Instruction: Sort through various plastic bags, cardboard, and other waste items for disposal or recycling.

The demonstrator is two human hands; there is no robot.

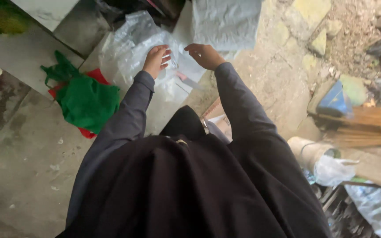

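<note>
the two hands reached out over a crumpled clear plastic bag (131, 48) that lay on a pale slab (18, 53), and there was little free room around them: a grey crinkled sheet (225, 22) hung just beyond the right hand, and the slab's edge ran down to the left of the left hand toward a stained concrete floor (18, 176). a heap of green cloth (87, 101) over something red lay near the left forearm, on its outer side, touching the bag's lower left edge. to the right of the right arm the ground was rough stone and dirt (296, 57), with more open space there until a blue object (334, 101) and some wooden slats (367, 128) well apart from the hand

the left hand (157, 59) was half curled, its fingers bent down onto the clear plastic bag and pinching a fold of it. the right hand (204, 55) was loosely open, fingers bent and spread, and whether it actually gripped the plastic could not be told; it sat at the bag's right edge. the bag spread mostly under and to the left of the left hand, with a part of it running between the two hands. both arms wore dark sleeves
</note>
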